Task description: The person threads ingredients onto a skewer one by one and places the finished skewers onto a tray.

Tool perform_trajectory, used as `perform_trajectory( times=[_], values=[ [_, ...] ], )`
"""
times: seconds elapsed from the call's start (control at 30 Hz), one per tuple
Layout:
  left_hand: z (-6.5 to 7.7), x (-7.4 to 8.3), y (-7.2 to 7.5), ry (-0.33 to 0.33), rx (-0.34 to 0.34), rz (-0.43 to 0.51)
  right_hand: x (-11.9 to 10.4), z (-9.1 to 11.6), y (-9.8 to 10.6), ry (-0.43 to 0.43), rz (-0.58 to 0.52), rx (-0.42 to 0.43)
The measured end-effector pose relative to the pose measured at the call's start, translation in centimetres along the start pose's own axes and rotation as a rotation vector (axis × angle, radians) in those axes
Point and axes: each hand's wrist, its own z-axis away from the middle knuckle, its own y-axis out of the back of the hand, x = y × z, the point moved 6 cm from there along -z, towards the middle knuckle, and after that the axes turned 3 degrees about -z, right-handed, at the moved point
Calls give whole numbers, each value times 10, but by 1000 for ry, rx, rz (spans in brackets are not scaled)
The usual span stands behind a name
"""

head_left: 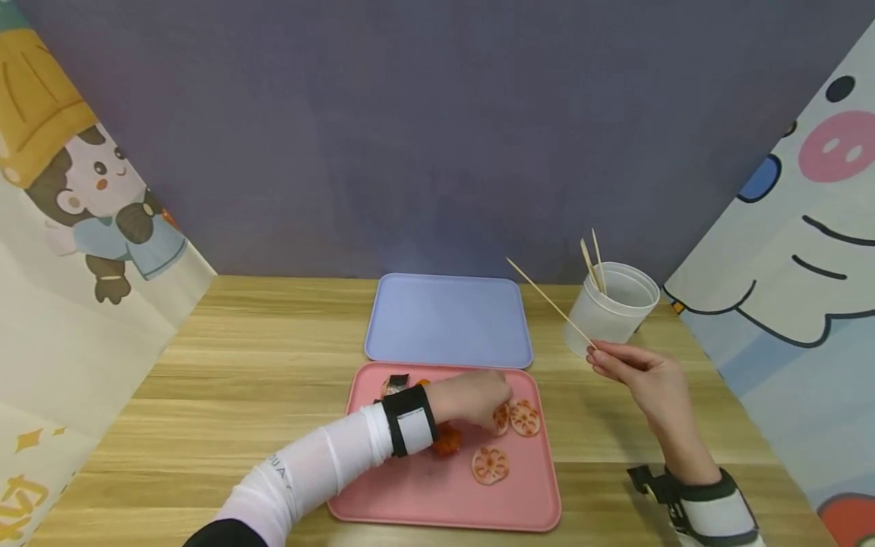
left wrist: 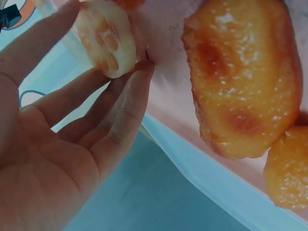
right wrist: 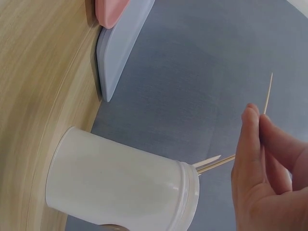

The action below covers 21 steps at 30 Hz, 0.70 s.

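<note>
Because the pale round slice with holes [left wrist: 120, 31] is thin and easy to tip, the left hand [head_left: 472, 399] seems to pinch it by its edges, thumb on one side and fingertips on the other, with the fingers partway bent; it is over the right part of the pink plastic tray [head_left: 410, 497]. The right hand [head_left: 632, 376] has its fingertips closed on one end of a thin straight wooden stick [head_left: 550, 304], likely so the rest pokes out free, up and away. The tray's raised rim probably stops food from sliding off. The whitish round plastic tub [head_left: 598, 319] is near the right hand, maybe for easy reach, and its wall props up the spare wooden sticks [head_left: 589, 266]. Now to count: the head view shows three slices, one partly behind the left hand, but I can't tell if that is the pinched one. The left wrist view shows two shiny orange-yellow lumps [left wrist: 245, 72]. There is one black-and-pale piece [head_left: 396, 384], one stick in the hand, at least two in the tub, one tub, one pink tray, and beyond it a light blue plastic tray [head_left: 447, 319], maybe stacked, all on the wooden table [head_left: 260, 365].
</note>
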Motion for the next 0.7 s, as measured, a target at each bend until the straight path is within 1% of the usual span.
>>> perform_trajectory(
  times=[0.07, 0.17, 0.3, 0.4, 0.57, 0.7],
  values=[
    [1, 0, -1, 2, -13, -18, 0, 0, 0, 0, -3, -1],
    [1, 2, -4, -6, -26, -88, -1, 0, -1, 7, -4, -1],
    [0, 4, -7, -13, -26, -154, -1, -1, 0, 15, 8, 2],
    [0, 4, -8, -16, -20, -157, -1, -1, 0, 17, 11, 0],
    [3, 3, -7, -39, 4, -114, -1, -1, -1, 19, -1, -22],
    [6, 0, -1, -42, 44, -95, -2, -1, -3, 23, 11, -35]
  ],
)
